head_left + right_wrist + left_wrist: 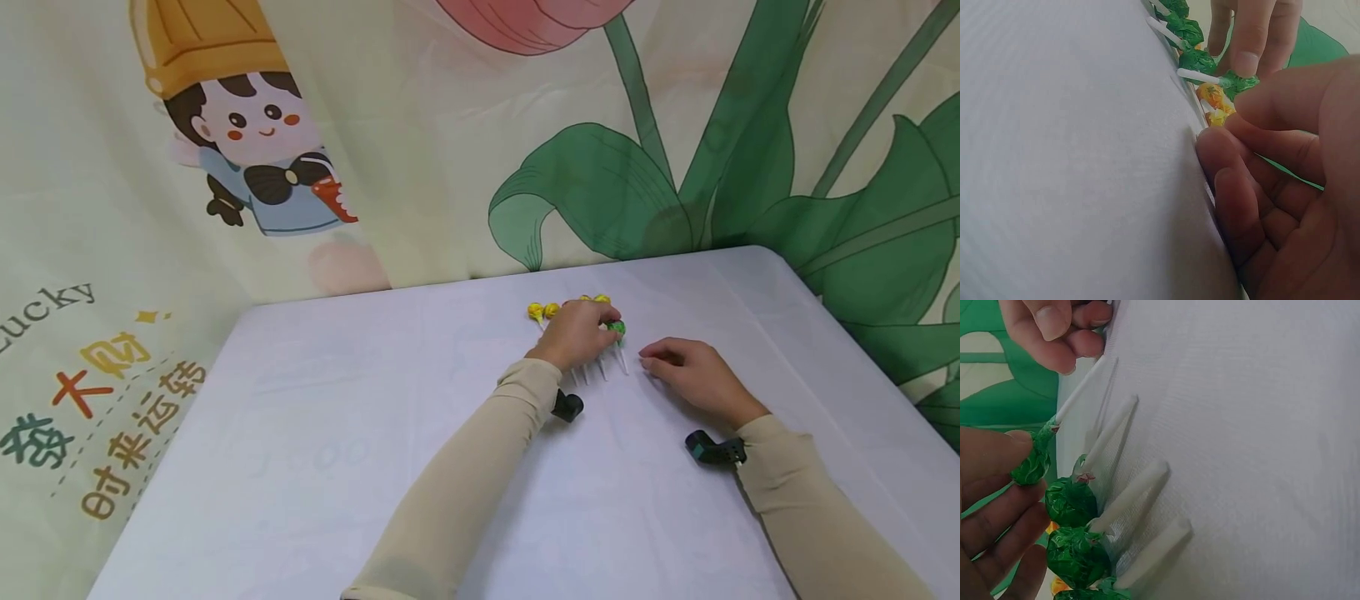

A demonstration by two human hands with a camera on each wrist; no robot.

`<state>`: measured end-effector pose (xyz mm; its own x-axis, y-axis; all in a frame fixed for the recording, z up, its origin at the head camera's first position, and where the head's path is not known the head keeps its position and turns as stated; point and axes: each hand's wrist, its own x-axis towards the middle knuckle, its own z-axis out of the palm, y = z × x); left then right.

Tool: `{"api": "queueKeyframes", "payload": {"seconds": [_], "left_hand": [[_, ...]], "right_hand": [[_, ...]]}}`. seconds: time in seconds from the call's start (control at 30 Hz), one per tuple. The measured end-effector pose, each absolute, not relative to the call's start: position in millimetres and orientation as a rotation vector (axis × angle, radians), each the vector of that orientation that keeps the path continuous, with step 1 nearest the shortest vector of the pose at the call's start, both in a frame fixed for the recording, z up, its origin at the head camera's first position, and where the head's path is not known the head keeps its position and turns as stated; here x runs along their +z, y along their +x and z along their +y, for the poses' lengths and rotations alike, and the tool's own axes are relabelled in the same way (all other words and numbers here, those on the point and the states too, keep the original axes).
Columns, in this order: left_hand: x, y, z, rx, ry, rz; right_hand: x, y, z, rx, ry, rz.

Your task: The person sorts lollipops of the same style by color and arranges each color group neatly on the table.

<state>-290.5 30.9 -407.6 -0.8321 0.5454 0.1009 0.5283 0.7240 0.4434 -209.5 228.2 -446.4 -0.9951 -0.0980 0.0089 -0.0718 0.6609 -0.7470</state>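
At the right end of a row, a green-wrapped lollipop (1034, 464) with a white stick is pinched between the thumb and fingers of my left hand (573, 333). Beside it lie several more green lollipops (1071, 501), their sticks pointing toward me; in the head view the left hand covers most of them. Yellow lollipops (535, 311) show behind that hand. My right hand (696, 373) is just right of the pinched lollipop, near its stick end, with fingers loosely bent and nothing visible in them.
A white-covered table (322, 433) carries the lollipops near its far edge. Behind stands a printed cloth backdrop (420, 150) with a cartoon child and large green leaves. Black wrist devices (712, 450) sit at both cuffs.
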Motion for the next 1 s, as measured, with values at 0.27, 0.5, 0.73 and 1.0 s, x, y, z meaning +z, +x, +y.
{"api": "queueKeyframes", "payload": {"seconds": [0.27, 0.5, 0.73, 1.0], "left_hand": [[-410.5, -291.6, 32.5, 0.575, 0.955, 2.923], [-415.5, -291.6, 31.5, 0.543, 0.97, 2.924], [-417.0, -290.9, 30.2, 0.537, 0.979, 2.93], [-415.4, -291.4, 29.0, 0.525, 0.969, 2.926]], "right_hand": [[-446.7, -208.3, 228.0, -1.27, -0.095, 2.828], [-449.8, -208.0, 226.4, -1.28, -0.093, 2.831], [-449.4, -208.3, 225.5, -1.288, -0.105, 2.834], [-449.2, -209.2, 225.1, -1.289, -0.111, 2.835]]}}
